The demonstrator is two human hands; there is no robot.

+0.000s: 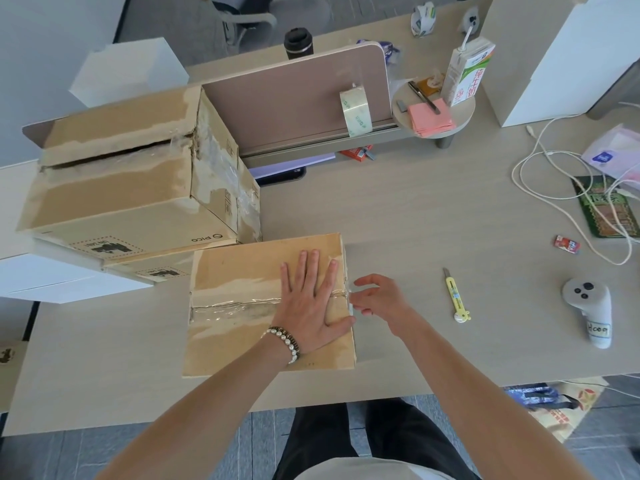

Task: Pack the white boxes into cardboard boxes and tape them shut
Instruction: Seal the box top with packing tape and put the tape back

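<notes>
1. A large cardboard box (117, 188) stands at the worktop's (433, 209) far left — worn, torn paper skin, top flaps slightly gaping, stacked on another carton.
2. The small cardboard box (242, 271) lies near the front edge, closed, with glossy clear tape (221, 304) wrinkled along its centre seam.
3. The left hand (313, 303) presses flat on the box top, fingers straight and spread, over the seam's right part.
4. The right hand (379, 299) sits at the box's right edge, fingers curled, pinching the tape end there.
5. Well to the right — a slim yellow utility knife (456, 295).
</notes>
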